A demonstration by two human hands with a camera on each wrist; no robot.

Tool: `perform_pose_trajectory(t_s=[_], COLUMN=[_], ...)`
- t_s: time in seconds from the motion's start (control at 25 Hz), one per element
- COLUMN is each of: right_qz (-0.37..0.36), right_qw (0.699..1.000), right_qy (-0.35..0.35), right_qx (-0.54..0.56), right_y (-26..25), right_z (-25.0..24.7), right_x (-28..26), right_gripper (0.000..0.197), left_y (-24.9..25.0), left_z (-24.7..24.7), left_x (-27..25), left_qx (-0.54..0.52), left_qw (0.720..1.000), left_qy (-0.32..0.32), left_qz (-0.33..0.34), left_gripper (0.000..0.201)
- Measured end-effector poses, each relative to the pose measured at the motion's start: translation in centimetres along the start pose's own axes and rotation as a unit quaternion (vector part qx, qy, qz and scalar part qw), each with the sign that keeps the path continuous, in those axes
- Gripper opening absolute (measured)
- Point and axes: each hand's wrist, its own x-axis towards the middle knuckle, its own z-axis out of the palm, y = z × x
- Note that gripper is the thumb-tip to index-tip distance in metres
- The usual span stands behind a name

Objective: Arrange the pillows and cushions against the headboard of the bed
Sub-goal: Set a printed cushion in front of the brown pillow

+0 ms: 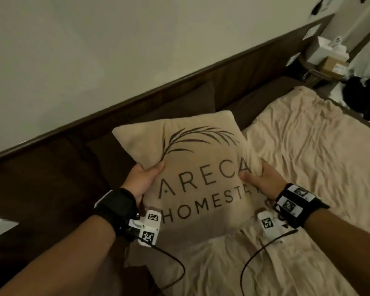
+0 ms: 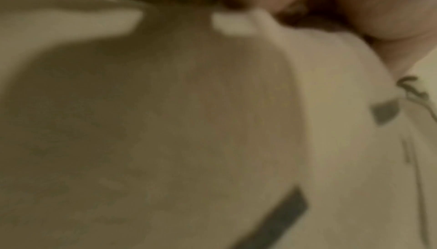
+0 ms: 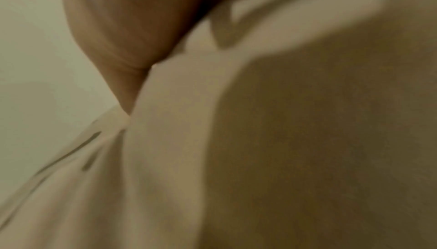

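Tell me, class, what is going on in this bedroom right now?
A person is holding a beige cushion printed with a leaf and lettering, the left hand gripping its left edge and the right hand its right edge. It is lifted over the bed, not yet set down. Dark brown pillows already lean against the wooden headboard behind it. A rumpled beige sheet covers the mattress.

Bedroom: bed (image 1: pixel 308 146) against wooden headboard (image 1: pixel 179 90) (sheet rumpled).
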Motion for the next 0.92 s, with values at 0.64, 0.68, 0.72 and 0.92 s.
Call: perform_pose_trajectory(t_s=[0.64,0.68,0.72,0.92], right_qz=[0.198,0.173,0.155,0.192], right_qw=[0.966,0.969,0.969,0.968], right_qy=[0.102,0.073,0.031,-0.064], right_qx=[-0.128,-0.158,-0.192,-0.146], right_y=[8.6,9.0,9.4,7.4], right_z=[16.0,16.2,16.3,11.5], right_x=[13.3,13.2,13.1,12.2], right_gripper=[0.08,0.078,0.076,0.065], left_y=[-4.9,-3.9,-3.5,-3.4], left_z=[-2.0,-2.2,-2.2,-1.3], left_x=[10.6,11.5,12.5,15.1], left_qx=[0.039,0.043,0.061,0.139], left_qw=[0.993,0.993,0.993,0.976], left_qy=[0.113,0.109,0.103,0.107], left_qz=[-0.02,-0.012,-0.023,-0.129], left_gripper=[0.083,0.087,0.089,0.08])
